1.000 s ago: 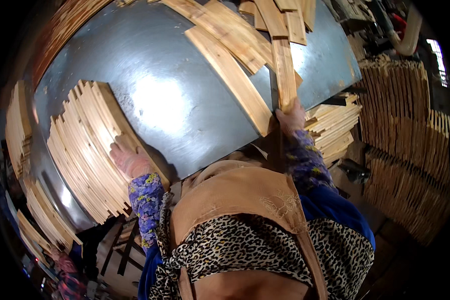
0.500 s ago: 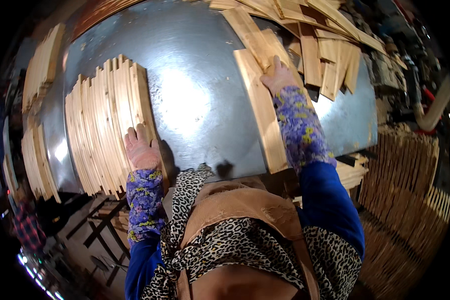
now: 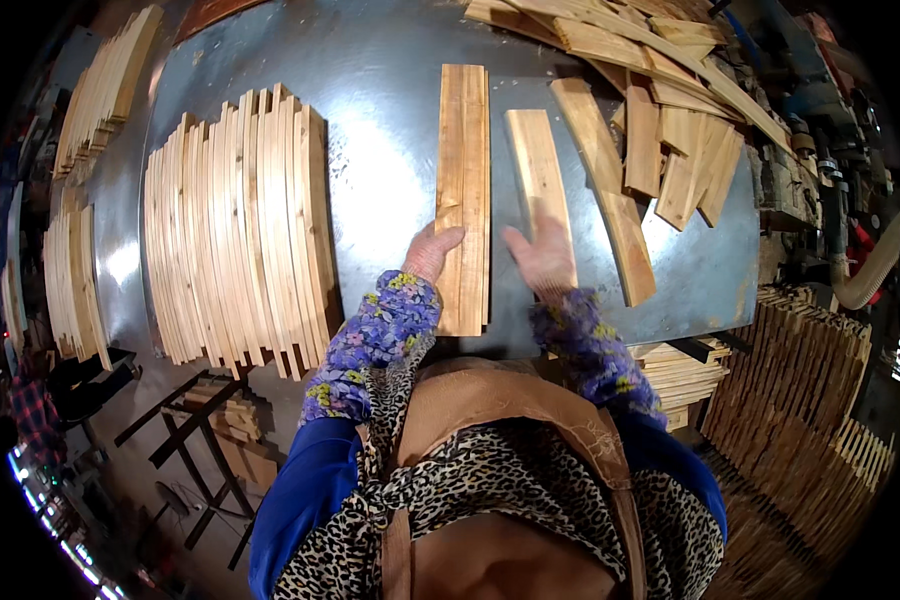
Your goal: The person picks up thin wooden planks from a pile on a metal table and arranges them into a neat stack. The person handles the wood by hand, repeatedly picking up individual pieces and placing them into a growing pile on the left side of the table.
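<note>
Just left of the table's middle, my left hand (image 3: 433, 250) grips the near part of a pair of wooden boards (image 3: 461, 150), its thumb over the top face and the fingers partly hidden along the left side. A second board's edge shows along the right of this pair. My right hand (image 3: 543, 255) is blurred, thumb held apart from the fingers, over the near half of a short pale board (image 3: 535, 150). Farther right a longer board (image 3: 605, 190) lies slanted by itself. To the left stands a tight row of narrow boards (image 3: 235, 230), which neither hand touches.
Loose boards (image 3: 660, 70) form a jumbled pile on the grey metal table (image 3: 380, 190) at the back right. Smaller board stacks (image 3: 110, 80) line its left side. Stacked slats (image 3: 790, 370) stand beyond the right edge; a black metal frame (image 3: 195, 440) stands at lower left.
My left hand has left the row of boards and moved right onto the paired boards, now lying at the middle. My right hand has drawn back toward me from the far boards, which lie more separated.
</note>
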{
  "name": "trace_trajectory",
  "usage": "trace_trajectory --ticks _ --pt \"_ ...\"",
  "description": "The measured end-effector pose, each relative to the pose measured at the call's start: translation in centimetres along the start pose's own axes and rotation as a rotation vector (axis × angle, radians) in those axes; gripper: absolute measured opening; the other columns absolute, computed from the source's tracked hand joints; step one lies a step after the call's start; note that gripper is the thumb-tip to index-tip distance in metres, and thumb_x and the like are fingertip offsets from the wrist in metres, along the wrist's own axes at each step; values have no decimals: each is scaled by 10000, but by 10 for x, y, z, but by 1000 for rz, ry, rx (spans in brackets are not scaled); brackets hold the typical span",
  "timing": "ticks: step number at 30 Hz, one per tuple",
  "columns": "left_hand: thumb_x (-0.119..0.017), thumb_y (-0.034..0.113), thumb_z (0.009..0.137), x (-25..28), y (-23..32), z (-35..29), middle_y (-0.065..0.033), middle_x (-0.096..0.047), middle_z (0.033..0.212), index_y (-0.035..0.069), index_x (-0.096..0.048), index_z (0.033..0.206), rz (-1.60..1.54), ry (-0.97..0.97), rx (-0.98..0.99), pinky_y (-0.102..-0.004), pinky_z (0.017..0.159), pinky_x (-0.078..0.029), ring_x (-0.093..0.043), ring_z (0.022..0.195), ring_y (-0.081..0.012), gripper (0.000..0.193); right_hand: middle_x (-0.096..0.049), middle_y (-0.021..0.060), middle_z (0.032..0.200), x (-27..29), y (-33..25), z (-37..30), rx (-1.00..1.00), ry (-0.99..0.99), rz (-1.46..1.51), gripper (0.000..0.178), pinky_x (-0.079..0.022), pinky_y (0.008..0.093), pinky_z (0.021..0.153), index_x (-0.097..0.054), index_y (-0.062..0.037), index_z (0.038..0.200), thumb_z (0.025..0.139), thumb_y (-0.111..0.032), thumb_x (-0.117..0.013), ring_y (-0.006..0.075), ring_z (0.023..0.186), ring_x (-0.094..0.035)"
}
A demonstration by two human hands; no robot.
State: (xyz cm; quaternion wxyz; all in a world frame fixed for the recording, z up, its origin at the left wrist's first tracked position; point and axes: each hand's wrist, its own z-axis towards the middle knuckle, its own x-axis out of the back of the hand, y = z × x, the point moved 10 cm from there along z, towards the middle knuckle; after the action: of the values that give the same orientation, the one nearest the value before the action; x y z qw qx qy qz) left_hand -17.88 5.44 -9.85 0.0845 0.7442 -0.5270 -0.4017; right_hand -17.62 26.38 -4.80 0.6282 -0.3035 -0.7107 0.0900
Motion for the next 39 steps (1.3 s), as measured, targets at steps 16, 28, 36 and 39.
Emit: trace_trajectory --ticks 16,28,36,39 --pt "-855 359 921 159 102 -143 -145 -773 1245 -10 -622 1478 -227 -145 -211 -419 949 -654 -776 1073 -264 707 -724 260 1268 -192 -233 -2 171 -506 243 574 -584 413 1003 -583 -39 1509 1055 -379 -669 345 1171 -728" --pt "-672 315 1020 224 143 -158 -173 -703 1399 -62 -556 1548 302 186 -478 -350 1161 -470 -639 1300 -267 659 -729 156 1309 -205 -313 -42 -305 -619 1820 616 -594 438 1069 -617 -17 1443 1143 -546 -513 295 1164 -714" --pt "-612 301 1039 351 227 -236 -220 -714 1385 -46 -667 1446 429 468 -602 -389 1169 -486 -655 1300 -300 537 -746 123 1270 -202 -289 -12 -167 -466 1536 515 -622 407 1006 -649 -1 1395 1142 -443 -578 258 1137 -736" --pt "-567 321 1036 458 251 -259 -217 -639 1529 -47 -648 1476 581 493 -564 -406 1250 -399 -574 1432 -318 578 -748 130 1259 -184 -283 -7 -122 -417 1501 524 -624 388 990 -645 12 1394 1139 -443 -589 260 1116 -744"
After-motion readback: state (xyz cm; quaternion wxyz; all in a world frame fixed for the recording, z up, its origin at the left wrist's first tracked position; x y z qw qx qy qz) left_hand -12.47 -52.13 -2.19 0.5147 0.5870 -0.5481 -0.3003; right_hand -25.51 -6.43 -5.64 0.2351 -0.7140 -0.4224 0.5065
